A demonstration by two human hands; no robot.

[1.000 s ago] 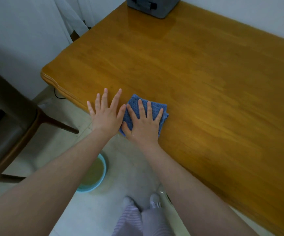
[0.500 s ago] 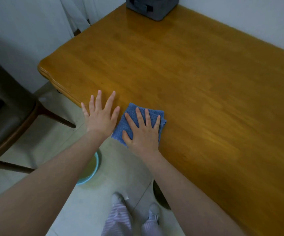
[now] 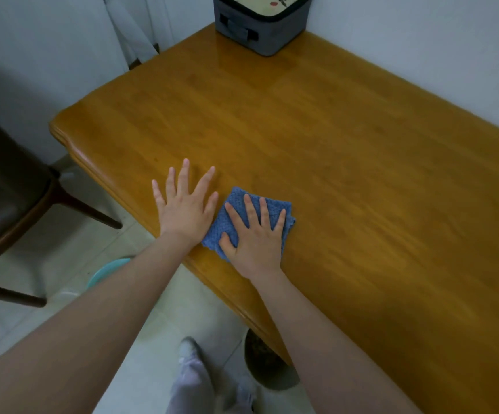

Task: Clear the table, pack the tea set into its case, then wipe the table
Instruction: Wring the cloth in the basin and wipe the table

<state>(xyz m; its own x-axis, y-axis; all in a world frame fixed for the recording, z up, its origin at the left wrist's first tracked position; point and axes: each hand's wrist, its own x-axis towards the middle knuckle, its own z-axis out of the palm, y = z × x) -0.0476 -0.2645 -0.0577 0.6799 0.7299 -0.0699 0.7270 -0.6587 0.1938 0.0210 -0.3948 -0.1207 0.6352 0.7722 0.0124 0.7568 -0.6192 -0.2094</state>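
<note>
A folded blue cloth (image 3: 234,201) lies on the wooden table (image 3: 331,144) close to its near edge. My right hand (image 3: 257,240) presses flat on the cloth with its fingers spread, covering most of it. Just left of the cloth, my left hand (image 3: 184,210) rests palm down on the bare wood, fingers apart, holding nothing. A grey tea set case (image 3: 260,22) stands shut at the far corner of the table against the wall.
A dark chair (image 3: 9,210) stands left of the table. On the floor below my left arm is a teal basin (image 3: 107,268). A dark round object (image 3: 266,366) sits under the table edge by my feet. White walls border the table.
Both hands and the cloth slid back toward the table's near edge and a little to the right. The view lifted, so more of the case shows.
</note>
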